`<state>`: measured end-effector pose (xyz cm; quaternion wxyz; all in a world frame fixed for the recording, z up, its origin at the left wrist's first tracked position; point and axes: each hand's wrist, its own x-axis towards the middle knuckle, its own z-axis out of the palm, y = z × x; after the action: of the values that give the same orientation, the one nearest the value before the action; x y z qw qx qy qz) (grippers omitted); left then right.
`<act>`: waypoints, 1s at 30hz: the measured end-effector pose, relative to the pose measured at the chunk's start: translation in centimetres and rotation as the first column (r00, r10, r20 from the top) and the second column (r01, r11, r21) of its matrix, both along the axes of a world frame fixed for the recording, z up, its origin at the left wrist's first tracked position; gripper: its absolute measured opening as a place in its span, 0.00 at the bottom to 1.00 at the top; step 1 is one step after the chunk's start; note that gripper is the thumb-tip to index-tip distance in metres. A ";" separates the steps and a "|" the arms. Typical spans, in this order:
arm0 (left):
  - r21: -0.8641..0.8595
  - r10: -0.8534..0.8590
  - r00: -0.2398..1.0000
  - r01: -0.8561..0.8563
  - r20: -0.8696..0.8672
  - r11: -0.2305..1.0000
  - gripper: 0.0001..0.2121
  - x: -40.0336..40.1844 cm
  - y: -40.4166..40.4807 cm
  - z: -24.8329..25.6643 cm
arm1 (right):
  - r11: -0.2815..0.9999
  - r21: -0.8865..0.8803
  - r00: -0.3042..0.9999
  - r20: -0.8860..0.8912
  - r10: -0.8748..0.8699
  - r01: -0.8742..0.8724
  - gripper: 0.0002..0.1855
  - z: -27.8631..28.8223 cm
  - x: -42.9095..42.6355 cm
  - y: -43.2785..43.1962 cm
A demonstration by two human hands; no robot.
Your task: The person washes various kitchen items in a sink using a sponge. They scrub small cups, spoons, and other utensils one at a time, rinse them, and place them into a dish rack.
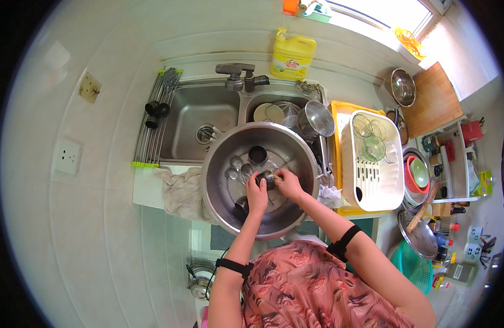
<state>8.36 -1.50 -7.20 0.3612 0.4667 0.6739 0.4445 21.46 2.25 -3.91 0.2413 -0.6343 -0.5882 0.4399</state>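
Both my hands are over a large round steel basin [217, 164] that stands at the front of the double sink. My left hand [257, 192] grips a small dark cup [266, 179]. At the cup's right side, my right hand [288, 184] pinches a small yellowish-green thing, perhaps a scrubbing cloth, mostly hidden by the fingers. Another black cup [258, 155] stands behind them in the basin. Several metal spoons [237, 162] lie in the basin left of the held cup, and a further dark cup [241, 204] lies by my left wrist.
Dark cups [152, 108] rest on a roll-up rack [147, 141] at the left. A faucet [235, 76] and a yellow detergent jug [293, 57] are behind. A steel pot [316, 119] sits at the right sink. Glass bowls [373, 147] lie in a white drainer [395, 192]. A grey cloth [184, 190] hangs over the front edge.
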 end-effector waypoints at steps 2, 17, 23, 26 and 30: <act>-0.282 0.183 0.850 -0.042 0.494 0.958 0.16 0.6 0.1 2.2 | 0.975 -0.220 0.939 -0.328 -0.102 0.029 0.15 1.1 -0.1 -0.2; -0.469 -0.002 0.915 0.209 0.404 0.858 0.23 -0.8 0.6 7.4 | 0.417 0.388 0.560 0.684 0.466 -0.822 0.08 7.9 1.6 -2.2; 0.190 -0.029 0.940 -0.038 0.341 0.981 0.18 0.7 1.3 5.3 | 0.947 -0.259 0.825 -0.566 0.009 -0.189 0.05 7.8 -0.5 -1.8; 0.130 -0.071 0.898 0.016 0.434 0.991 0.19 0.1 2.0 6.3 | 0.955 0.175 0.939 -0.206 0.274 -0.240 0.05 8.1 -0.8 -2.2; -0.271 0.000 0.824 0.186 0.566 0.944 0.20 -0.8 1.7 7.1 | 0.408 0.448 0.606 0.587 0.537 -0.795 0.08 9.5 1.6 -0.6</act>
<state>7.53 0.16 -0.11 0.6334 0.2853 0.5769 0.4296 23.03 1.66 5.60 0.1434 -0.2724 -0.9421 0.1326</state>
